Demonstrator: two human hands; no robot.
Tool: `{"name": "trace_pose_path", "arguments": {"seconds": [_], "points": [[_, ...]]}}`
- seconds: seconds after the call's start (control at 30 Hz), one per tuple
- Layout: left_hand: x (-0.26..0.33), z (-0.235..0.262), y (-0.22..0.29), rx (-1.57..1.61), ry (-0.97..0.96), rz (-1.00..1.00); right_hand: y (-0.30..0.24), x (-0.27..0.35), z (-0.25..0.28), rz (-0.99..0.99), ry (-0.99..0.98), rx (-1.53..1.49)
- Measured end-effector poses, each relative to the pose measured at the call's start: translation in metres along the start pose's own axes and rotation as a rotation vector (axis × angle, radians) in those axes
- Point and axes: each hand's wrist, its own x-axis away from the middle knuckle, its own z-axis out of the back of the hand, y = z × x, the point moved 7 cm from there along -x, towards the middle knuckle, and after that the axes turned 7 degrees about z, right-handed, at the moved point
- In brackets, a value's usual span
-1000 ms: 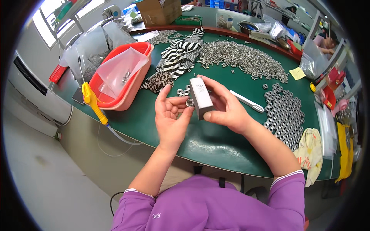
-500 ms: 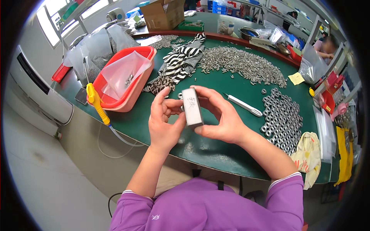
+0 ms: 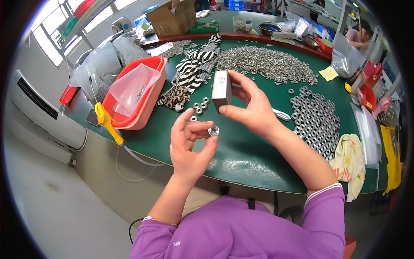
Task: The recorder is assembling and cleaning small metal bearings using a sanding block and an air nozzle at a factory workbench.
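Between thumb and fingertips my left hand (image 3: 189,144) pinches a small metal ring (image 3: 214,131), its hole facing me. To the right and a little farther off, my right hand (image 3: 252,105) grips a grey rectangular metal block (image 3: 221,86) with handwriting on its pale face. The block and the held ring are apart. Beyond my left fingers several loose metal rings (image 3: 198,110) lie on the green table (image 3: 241,172). A white pen-shaped tool (image 3: 281,114) is partly hidden behind my right hand.
A red basin (image 3: 146,103) with a plastic bag stands left, a yellow air gun (image 3: 110,123) at its side. Many rings (image 3: 317,121) lie at right, near a cloth glove (image 3: 348,162). Metal pins (image 3: 267,62) are heaped beyond. A person (image 3: 360,36) sits far right.
My hands have moved apart. The ring in my left hand has come away from the block, and my right hand has lifted the block farther away. Loose rings on the table now show.
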Motion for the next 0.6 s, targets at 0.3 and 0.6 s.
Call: {"name": "trace_pose_path", "arguments": {"seconds": [0.3, 0.6], "points": [[-0.002, 0.004, 0.002, -0.211, 0.071, -0.179, -0.023, 0.015, -0.02, -0.034, -0.084, 0.189], [-0.002, 0.002, -0.003, -0.163, 0.046, -0.066, -0.028, 0.012, -0.015, -0.018, -0.097, 0.316]]}}
